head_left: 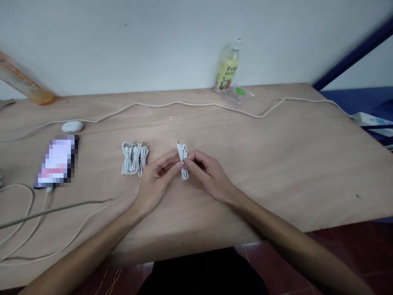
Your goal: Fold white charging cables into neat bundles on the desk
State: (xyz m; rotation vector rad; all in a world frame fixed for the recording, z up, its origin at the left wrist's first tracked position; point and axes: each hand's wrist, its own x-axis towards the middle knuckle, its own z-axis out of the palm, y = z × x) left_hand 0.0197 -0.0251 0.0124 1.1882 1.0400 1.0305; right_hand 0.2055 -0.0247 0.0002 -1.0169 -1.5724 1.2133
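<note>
A white USB cable (183, 152), coiled into a narrow bundle, is held upright between both hands over the table. My left hand (156, 176) pinches its middle from the left with thumb and fingers. From the other side, my right hand (208, 174) closes thumb and forefinger on the same spot. A small metal plug shows at the bundle's top left; whatever binds its middle is mostly covered by the fingertips. Several coiled white cables (134, 159) lie side by side just left of my left hand. Beyond the bundle are short white ties (175, 118).
A long white cord (184, 103) crosses the wooden table (291, 164) near the wall. At left lie a phone (57, 162) with a plugged-in cable and a white oval case (72, 126). A yellow-green drink bottle (227, 67) and an orange bottle (27, 84) stand at the back.
</note>
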